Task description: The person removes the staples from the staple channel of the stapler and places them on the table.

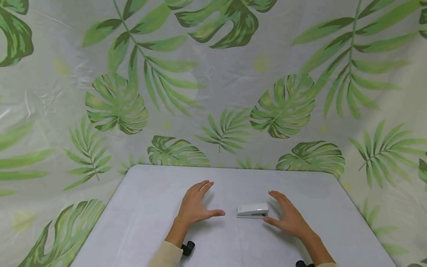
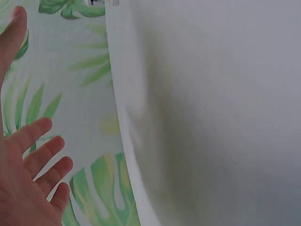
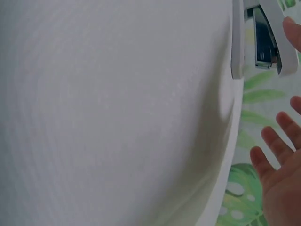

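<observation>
A white stapler (image 1: 252, 210) lies on the white table, its open mouth toward the right. My right hand (image 1: 289, 218) is just right of it, thumb and fingers spread around that end without a visible grip. In the right wrist view, the stapler (image 3: 238, 42) shows its dark metal inner part, with the right hand (image 3: 284, 188) beside it and the thumb close to its top arm. My left hand (image 1: 195, 206) hovers to the left of the stapler, apart from it, fingers spread and thumb pointing right. The left wrist view shows the left hand (image 2: 28, 174) holding nothing.
The white table (image 1: 150, 222) has rounded far corners. Behind it hangs a backdrop (image 1: 227, 89) printed with green leaves. A black wrist mount (image 1: 188, 248) sits at the left wrist, another (image 1: 301, 263) at the right.
</observation>
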Demonstrator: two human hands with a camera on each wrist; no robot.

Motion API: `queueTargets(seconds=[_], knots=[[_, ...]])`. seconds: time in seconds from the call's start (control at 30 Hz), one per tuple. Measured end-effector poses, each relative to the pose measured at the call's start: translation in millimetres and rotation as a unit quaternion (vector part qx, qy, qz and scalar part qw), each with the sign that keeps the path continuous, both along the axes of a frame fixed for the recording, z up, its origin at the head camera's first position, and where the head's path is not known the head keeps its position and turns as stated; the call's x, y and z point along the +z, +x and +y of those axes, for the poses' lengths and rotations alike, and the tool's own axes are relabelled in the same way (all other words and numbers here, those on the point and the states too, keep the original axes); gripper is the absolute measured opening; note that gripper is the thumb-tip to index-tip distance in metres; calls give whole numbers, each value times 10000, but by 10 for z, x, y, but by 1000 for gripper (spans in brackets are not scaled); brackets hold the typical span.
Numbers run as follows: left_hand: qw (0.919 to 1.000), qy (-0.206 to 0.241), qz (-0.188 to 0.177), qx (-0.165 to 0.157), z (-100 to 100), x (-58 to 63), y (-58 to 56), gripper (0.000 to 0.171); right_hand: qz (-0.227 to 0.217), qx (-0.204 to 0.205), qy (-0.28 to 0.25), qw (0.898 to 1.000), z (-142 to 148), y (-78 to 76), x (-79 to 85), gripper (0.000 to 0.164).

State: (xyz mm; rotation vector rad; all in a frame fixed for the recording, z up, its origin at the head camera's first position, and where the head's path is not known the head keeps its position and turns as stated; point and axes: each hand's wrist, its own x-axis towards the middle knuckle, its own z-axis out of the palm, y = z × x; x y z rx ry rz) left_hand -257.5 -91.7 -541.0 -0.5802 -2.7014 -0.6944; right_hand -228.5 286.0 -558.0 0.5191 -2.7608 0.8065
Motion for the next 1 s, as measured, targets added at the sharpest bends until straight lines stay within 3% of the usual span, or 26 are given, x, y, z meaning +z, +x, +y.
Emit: queueTargets(seconds=[0.33,0.6,0.83,1.0], knots=[[9983,-130,-12,-566,603,-56,-33,102,-364,36,-529,9979,-43,-51,-69,87],[9962,-168,-400,-758,906,-80,-100,96,-460,106,-600,9971,-28,-62,-129,78],[9919,-62,-735,-1038,1158,-126,-133,98,-839,3,-758,9936,3,-35,-139,65],[9919,-8,-771,-1011,1264,-190,-139,93,-1059,-31,-883,9904,-45,-42,-160,64]])
